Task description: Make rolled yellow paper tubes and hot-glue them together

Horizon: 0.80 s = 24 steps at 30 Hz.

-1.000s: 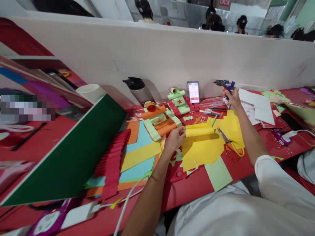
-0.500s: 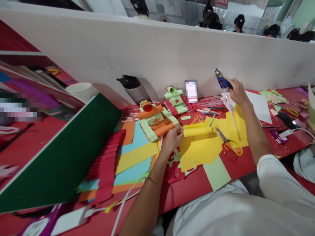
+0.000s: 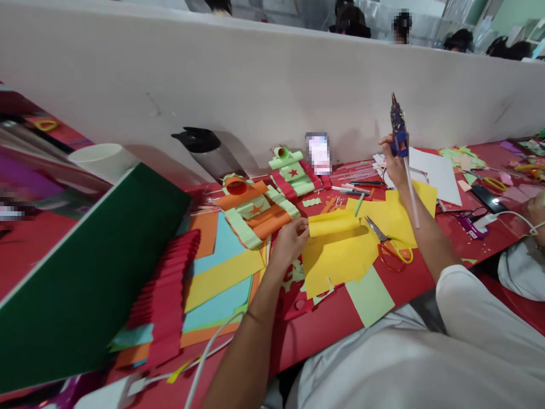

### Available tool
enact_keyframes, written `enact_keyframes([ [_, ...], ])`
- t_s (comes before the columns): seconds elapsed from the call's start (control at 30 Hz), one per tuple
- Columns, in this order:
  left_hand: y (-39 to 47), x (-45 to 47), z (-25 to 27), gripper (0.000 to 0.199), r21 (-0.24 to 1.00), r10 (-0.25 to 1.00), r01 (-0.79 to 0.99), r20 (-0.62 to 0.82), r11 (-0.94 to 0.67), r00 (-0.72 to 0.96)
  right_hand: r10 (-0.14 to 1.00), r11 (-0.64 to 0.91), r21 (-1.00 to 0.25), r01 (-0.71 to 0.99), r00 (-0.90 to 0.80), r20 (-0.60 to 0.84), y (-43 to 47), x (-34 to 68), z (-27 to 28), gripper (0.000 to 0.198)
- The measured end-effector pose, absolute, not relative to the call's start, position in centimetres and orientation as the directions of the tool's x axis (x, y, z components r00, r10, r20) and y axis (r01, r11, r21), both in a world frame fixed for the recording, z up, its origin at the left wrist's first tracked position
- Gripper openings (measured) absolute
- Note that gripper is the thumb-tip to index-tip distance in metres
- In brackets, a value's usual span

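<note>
My left hand [image 3: 292,241] pinches the left end of a rolled yellow paper [image 3: 334,224], which lies over a flat yellow sheet [image 3: 336,261]. Raised near the white partition, my right hand [image 3: 394,162] is closed on a blue glue gun [image 3: 399,133]. Its nozzle points up, and a long clear glue stick hangs from its back end. Scissors [image 3: 389,244] with red and yellow handles rest partly on the yellow sheet, right of the roll. Beyond my left hand stand an orange and green paper model [image 3: 258,210] and a red and green paper model [image 3: 293,173].
A tall white partition [image 3: 255,85] closes off the back. At left a green board [image 3: 97,278] leans beside coloured sheets and pleated red paper [image 3: 170,312]. A dark-lidded jug [image 3: 208,150] and a phone [image 3: 319,153] stand at the back. A white cable [image 3: 210,346] crosses the front.
My right hand has turned the glue gun more upright and lifted its nozzle. The left hand keeps its grip on the yellow roll. The whole view has shifted slightly.
</note>
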<state>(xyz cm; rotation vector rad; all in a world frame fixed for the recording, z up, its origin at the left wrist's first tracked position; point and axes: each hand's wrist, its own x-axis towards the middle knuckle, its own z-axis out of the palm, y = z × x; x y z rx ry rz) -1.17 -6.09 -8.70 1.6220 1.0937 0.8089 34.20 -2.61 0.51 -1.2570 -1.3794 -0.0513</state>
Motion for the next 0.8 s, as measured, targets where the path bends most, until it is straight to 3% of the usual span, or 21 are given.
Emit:
enact_keyframes([
  [0.13, -6.1, -1.2, -8.6, 0.025, 0.952, 0.932, 0.287, -0.009, -0.103, 0.363, 0.588, 0.496, -0.637, 0.59, 0.311, 0.746, -1.4, 33.2, -1.0, 0.053],
  [0.27, -6.0, -1.2, -8.8, 0.026, 0.96, 0.931, 0.261, 0.001, -0.103, 0.365, 0.527, 0.499, -0.604, 0.622, 0.335, 0.781, -1.2, 34.1, 1.4, 0.056],
  [0.4, -6.0, -1.2, -9.2, 0.026, 0.971, 0.923, 0.212, 0.024, -0.113, 0.385, 0.366, 0.61, -0.476, 0.633, 0.308, 0.878, -1.0, 35.4, 5.4, 0.06],
  [0.47, -6.0, -1.2, -9.3, 0.026, 0.977, 0.917, 0.188, 0.021, -0.104, 0.398, 0.41, 0.639, -0.524, 0.564, 0.327, 0.851, -1.1, 35.6, 6.2, 0.065],
  [0.53, -6.0, -1.2, -9.3, 0.026, 0.978, 0.913, 0.182, 0.016, -0.099, 0.408, 0.528, 0.598, -0.642, 0.48, 0.366, 0.766, -1.6, 35.2, 5.6, 0.071],
  [0.67, -6.1, -1.1, -9.2, 0.029, 0.977, 0.915, 0.196, 0.001, -0.088, 0.404, 0.722, 0.513, -0.824, 0.239, 0.4, 0.565, -3.7, 33.1, 1.8, 0.069],
  [0.8, -6.0, -1.0, -9.3, 0.032, 0.975, 0.917, 0.207, -0.011, -0.079, 0.4, 0.848, 0.409, -0.912, 0.034, 0.355, 0.394, -6.5, 29.9, -1.9, 0.069],
])
